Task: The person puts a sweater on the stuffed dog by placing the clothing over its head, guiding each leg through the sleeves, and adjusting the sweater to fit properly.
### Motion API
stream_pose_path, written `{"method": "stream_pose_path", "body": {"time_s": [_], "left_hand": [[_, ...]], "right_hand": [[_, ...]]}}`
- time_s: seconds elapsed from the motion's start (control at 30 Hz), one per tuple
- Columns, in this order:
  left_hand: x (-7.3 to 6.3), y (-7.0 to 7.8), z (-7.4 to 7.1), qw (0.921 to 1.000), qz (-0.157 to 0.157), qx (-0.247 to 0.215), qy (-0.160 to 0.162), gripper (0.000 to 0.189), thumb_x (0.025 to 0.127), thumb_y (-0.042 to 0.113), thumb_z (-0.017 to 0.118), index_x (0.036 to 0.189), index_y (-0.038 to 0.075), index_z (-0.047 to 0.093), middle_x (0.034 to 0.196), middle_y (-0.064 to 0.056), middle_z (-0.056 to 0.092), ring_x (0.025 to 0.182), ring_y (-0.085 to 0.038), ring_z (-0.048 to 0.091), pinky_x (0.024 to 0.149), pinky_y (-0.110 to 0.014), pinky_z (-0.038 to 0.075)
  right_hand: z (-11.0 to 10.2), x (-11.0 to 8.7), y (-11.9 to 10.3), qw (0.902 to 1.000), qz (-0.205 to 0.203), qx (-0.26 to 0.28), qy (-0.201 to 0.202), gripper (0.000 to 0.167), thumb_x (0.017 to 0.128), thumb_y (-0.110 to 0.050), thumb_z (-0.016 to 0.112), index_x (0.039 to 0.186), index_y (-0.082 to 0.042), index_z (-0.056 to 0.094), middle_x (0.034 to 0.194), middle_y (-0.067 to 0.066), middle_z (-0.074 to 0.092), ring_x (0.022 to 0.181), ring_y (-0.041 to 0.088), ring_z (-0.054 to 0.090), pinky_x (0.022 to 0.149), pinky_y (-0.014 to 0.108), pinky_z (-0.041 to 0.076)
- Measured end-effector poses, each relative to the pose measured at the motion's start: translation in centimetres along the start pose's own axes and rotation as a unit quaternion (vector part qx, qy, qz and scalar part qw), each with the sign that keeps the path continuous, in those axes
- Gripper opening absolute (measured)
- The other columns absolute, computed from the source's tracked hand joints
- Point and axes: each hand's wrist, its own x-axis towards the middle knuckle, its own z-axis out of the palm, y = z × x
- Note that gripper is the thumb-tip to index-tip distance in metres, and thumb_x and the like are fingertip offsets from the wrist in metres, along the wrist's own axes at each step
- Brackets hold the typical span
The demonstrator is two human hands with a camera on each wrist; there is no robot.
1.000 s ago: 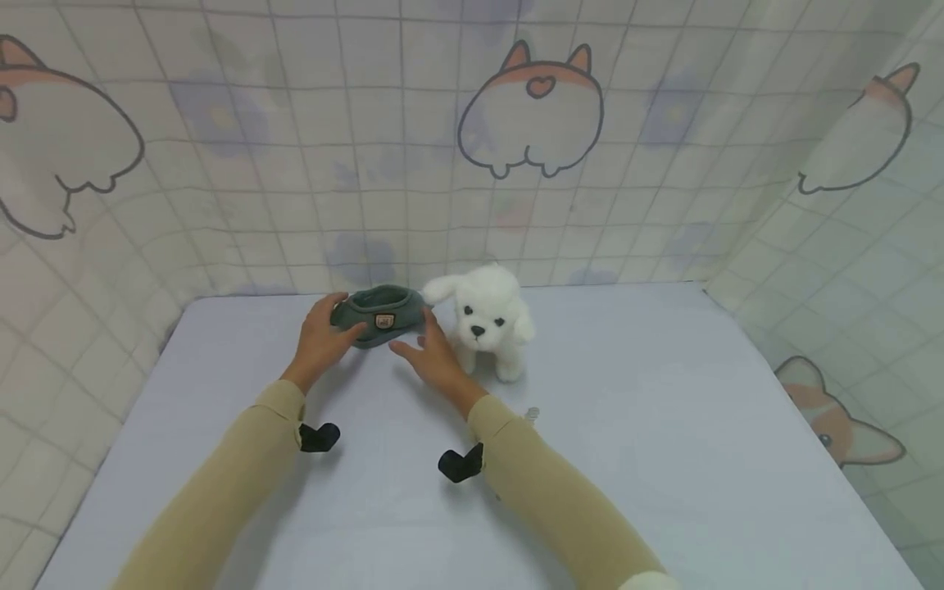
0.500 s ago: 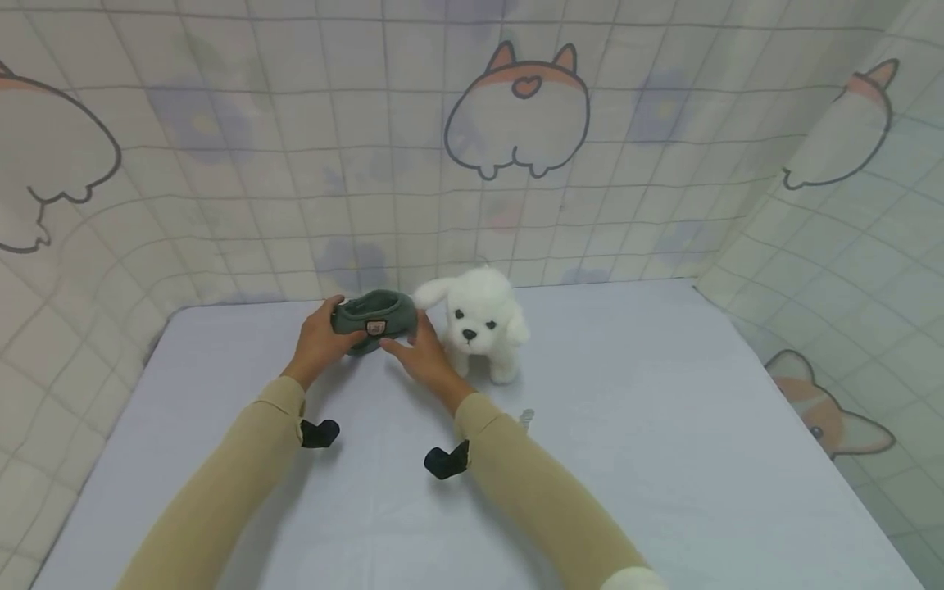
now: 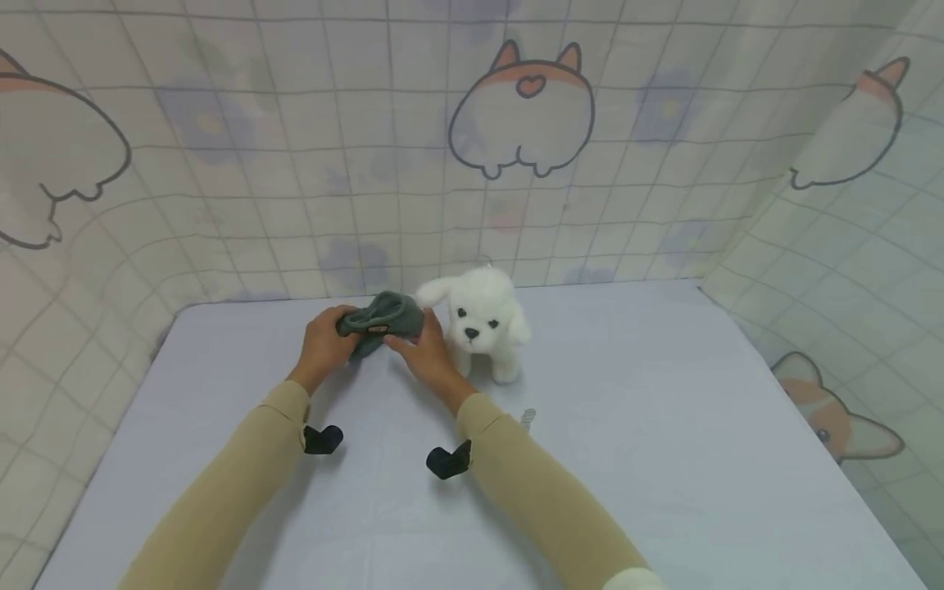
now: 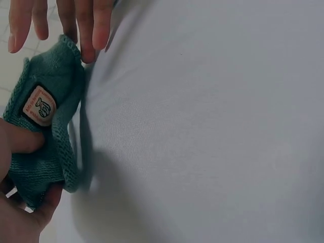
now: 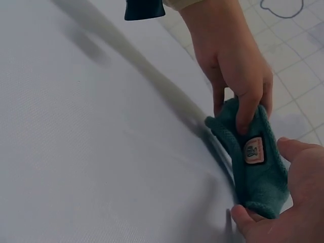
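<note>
In the head view a small green knitted garment [image 3: 398, 315] is bunched between my two hands at the back left of the table. My left hand [image 3: 322, 348] grips its left end, thumb on the front beside a pinkish label, as the right wrist view also shows. My right hand [image 3: 435, 360] is at the other end. Seen from the left wrist, the right hand [image 4: 86, 23] has fairly straight fingers, one touching the garment's edge [image 4: 66, 61]. A white plush dog [image 3: 483, 315] stands just right of the right hand, facing forward.
A pale cloth covers the table [image 3: 649, 410]. Behind it and along both sides hang checked curtains [image 3: 383, 147] printed with cartoon corgis. Small black devices [image 3: 322, 440] are worn at both wrists.
My hands closed in on the garment from both sides. Its round opening has folded over and the label has tipped back. The plush dog stays in place; the head view shifted slightly.
</note>
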Motion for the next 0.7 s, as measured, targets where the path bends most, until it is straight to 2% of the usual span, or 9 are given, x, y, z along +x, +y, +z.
{"method": "stream_pose_path", "body": {"time_s": [0.13, 0.2, 0.4, 0.53, 0.7], "left_hand": [[-1.0, -0.1, -0.3, 0.9991, 0.016, -0.023, 0.033, 0.038, 0.090, 0.005, 0.060, 0.128, 0.003, 0.056, 0.135, -0.023, 0.053, 0.130, -0.040, 0.046, 0.111, -0.053, 0.035], [-1.6, -0.2, -0.3, 0.9982, 0.027, -0.033, 0.043, 0.038, 0.089, 0.003, 0.061, 0.127, 0.004, 0.058, 0.133, -0.022, 0.055, 0.129, -0.039, 0.047, 0.111, -0.052, 0.035], [-3.0, -0.5, -0.2, 0.9959, 0.073, -0.043, 0.031, 0.040, 0.088, 0.000, 0.064, 0.127, 0.006, 0.058, 0.131, -0.019, 0.057, 0.128, -0.037, 0.048, 0.111, -0.052, 0.035], [-3.7, -0.7, -0.5, 0.9935, 0.104, -0.039, 0.024, 0.039, 0.088, 0.000, 0.066, 0.125, 0.008, 0.059, 0.128, -0.016, 0.059, 0.126, -0.035, 0.051, 0.109, -0.051, 0.038], [-4.6, -1.2, -1.1, 0.9865, 0.152, -0.046, 0.040, 0.037, 0.085, -0.005, 0.067, 0.119, 0.011, 0.062, 0.120, -0.011, 0.062, 0.114, -0.028, 0.057, 0.092, -0.047, 0.049]], "right_hand": [[0.1, -0.3, -0.3, 0.9995, 0.029, -0.011, 0.003, 0.088, 0.091, -0.046, 0.062, 0.156, -0.012, 0.011, 0.162, 0.010, 0.019, 0.149, 0.026, 0.019, 0.122, 0.042, 0.021], [0.1, -0.3, -0.4, 0.9995, 0.032, -0.009, 0.001, 0.087, 0.092, -0.049, 0.060, 0.156, -0.013, 0.012, 0.162, 0.010, 0.020, 0.150, 0.026, 0.019, 0.122, 0.043, 0.020], [0.2, -0.2, -0.6, 0.9992, 0.038, -0.006, 0.013, 0.082, 0.092, -0.051, 0.058, 0.154, -0.013, 0.021, 0.159, 0.011, 0.027, 0.148, 0.027, 0.023, 0.121, 0.043, 0.022], [0.4, -0.3, -0.8, 0.9991, 0.034, -0.017, 0.018, 0.078, 0.092, -0.047, 0.060, 0.153, -0.012, 0.026, 0.157, 0.012, 0.032, 0.147, 0.027, 0.027, 0.120, 0.042, 0.025], [0.8, -0.2, -1.0, 0.9981, 0.038, -0.042, 0.021, 0.072, 0.090, -0.036, 0.064, 0.150, -0.012, 0.032, 0.151, 0.012, 0.041, 0.141, 0.027, 0.038, 0.115, 0.043, 0.035]]}}
